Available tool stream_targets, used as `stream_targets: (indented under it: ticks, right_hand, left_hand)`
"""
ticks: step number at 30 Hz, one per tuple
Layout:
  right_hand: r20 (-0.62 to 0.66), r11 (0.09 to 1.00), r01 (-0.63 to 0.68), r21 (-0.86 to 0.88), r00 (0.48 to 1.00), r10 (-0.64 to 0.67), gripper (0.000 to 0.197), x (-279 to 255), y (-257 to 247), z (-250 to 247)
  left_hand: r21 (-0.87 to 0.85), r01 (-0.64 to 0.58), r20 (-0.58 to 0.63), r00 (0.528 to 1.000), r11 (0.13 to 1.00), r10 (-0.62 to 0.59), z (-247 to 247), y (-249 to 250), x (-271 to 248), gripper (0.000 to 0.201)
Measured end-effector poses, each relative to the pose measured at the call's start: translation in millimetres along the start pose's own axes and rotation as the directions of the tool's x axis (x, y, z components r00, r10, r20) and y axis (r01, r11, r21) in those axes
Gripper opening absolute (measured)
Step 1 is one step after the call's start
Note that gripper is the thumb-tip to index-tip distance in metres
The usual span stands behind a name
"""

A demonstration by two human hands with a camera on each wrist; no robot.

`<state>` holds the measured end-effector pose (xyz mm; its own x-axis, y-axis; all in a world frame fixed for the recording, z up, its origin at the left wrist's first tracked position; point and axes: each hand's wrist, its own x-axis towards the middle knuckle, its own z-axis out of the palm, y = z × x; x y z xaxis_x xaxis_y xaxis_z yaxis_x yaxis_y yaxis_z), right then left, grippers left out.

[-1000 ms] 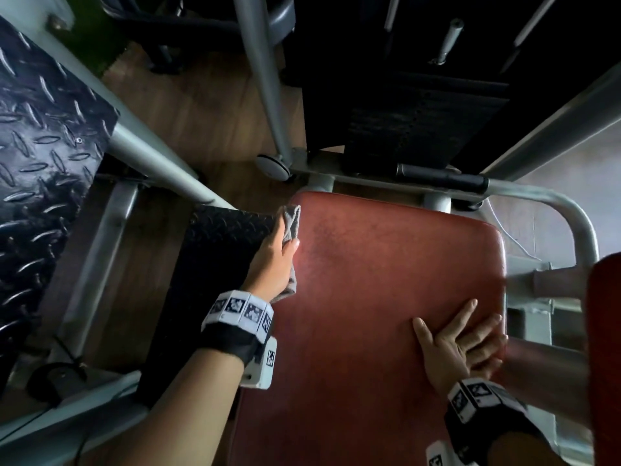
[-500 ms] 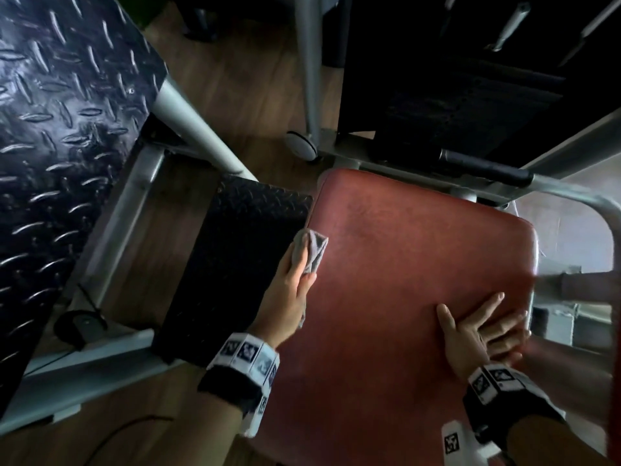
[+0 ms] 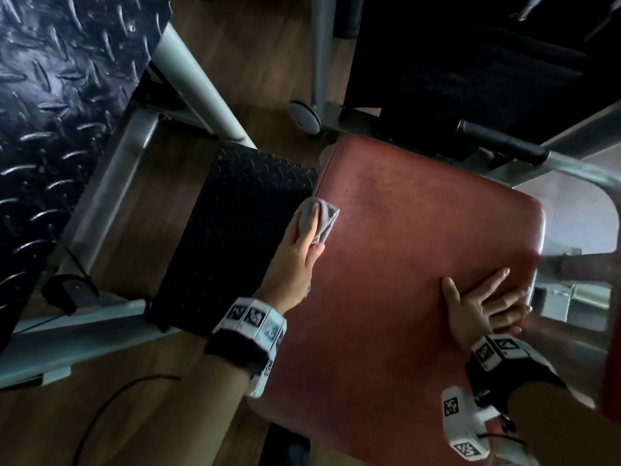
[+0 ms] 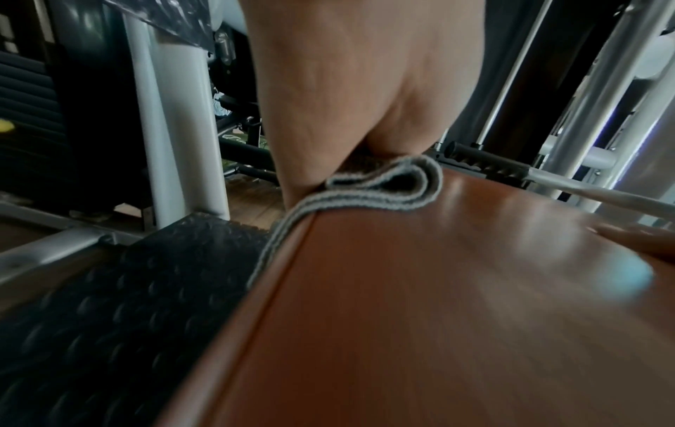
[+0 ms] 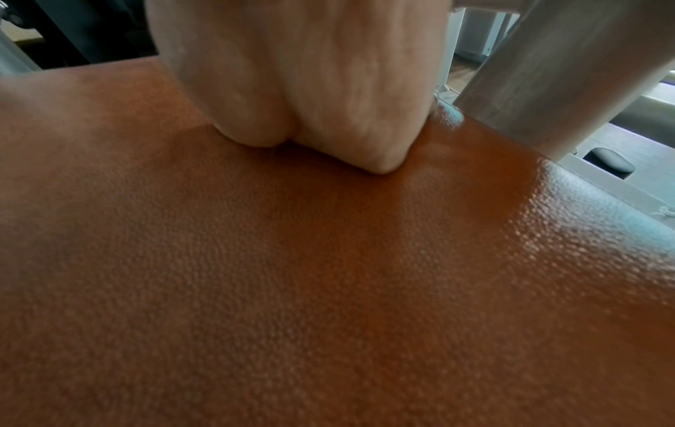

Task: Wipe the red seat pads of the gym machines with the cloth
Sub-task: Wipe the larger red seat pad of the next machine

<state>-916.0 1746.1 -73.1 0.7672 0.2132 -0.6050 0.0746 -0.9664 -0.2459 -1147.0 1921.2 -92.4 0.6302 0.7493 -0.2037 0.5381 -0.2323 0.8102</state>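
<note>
Red seat pad (image 3: pixel 420 280): your left hand (image 3: pixel 295 260) clamps the folded cloth (image 3: pixel 322 220) over its left edge (wiping the seam), while your right hand (image 3: pixel 477 307) lies flat with fingers spread, bracing.

The red seat pad (image 3: pixel 416 264) is showing a pebbled, leather-like vinyl skin, glossy where light is catching its right edge (image 5: pixel 570 225). The grey cloth (image 3: pixel 319 220) is looking like soft, matt terry weave, folded in layers with pale edges (image 4: pixel 387 187). The black step plate (image 3: pixel 232 230) is wearing a raised diamond-tread pattern with a dull sheen. The frame tubes (image 3: pixel 198 82) are appearing as smooth, light-grey painted metal. The floor (image 3: pixel 255 55) is reading as brown wood-grain planks.
</note>
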Motion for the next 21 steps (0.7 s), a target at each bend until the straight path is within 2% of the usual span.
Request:
stream_targets:
  ticks: [3, 6, 9, 13, 15, 18, 21]
  right_hand:
    - [-0.01, 1.0, 0.0, 0.005, 1.0, 0.0, 0.096, 2, 1, 1]
    - [-0.041, 1.0, 0.01, -0.01, 0.999, -0.011, 0.095, 3, 2, 4]
    - [-0.057, 1.0, 0.012, -0.022, 0.998, -0.013, 0.095, 4, 3, 6]
    - [-0.049, 1.0, 0.024, -0.019, 0.998, -0.025, 0.096, 5, 5, 5]
    - [-0.05, 0.999, 0.034, -0.026, 0.998, -0.035, 0.096, 6, 6, 5]
    - [-0.054, 0.998, 0.036, -0.043, 0.998, -0.039, 0.096, 5, 8, 6]
    - [-0.074, 0.998, 0.038, -0.057, 0.996, -0.042, 0.096, 5, 8, 6]
  left_hand:
    - [0.023, 0.006, 0.009, 1.0, 1.0, -0.006, 3, -6, -43, 0.068]
    - [0.007, 0.04, 0.035, 0.999, 0.999, -0.04, 3, -8, -56, 0.07]
    - [0.006, 0.037, 0.063, 0.997, 0.999, -0.037, -1, -5, -36, 0.07]
    - [0.077, 0.012, 0.029, 0.999, 0.997, -0.014, -5, 1, 2, 0.067]
    - [0.075, 0.007, 0.032, 0.999, 0.997, -0.009, -3, 2, 4, 0.066]
    - [0.043, -0.008, -0.01, 1.0, 0.999, 0.008, 1, -4, -26, 0.065]
    - [-0.017, -0.022, 0.002, 1.0, 1.0, 0.022, 6, -21, -86, 0.064]
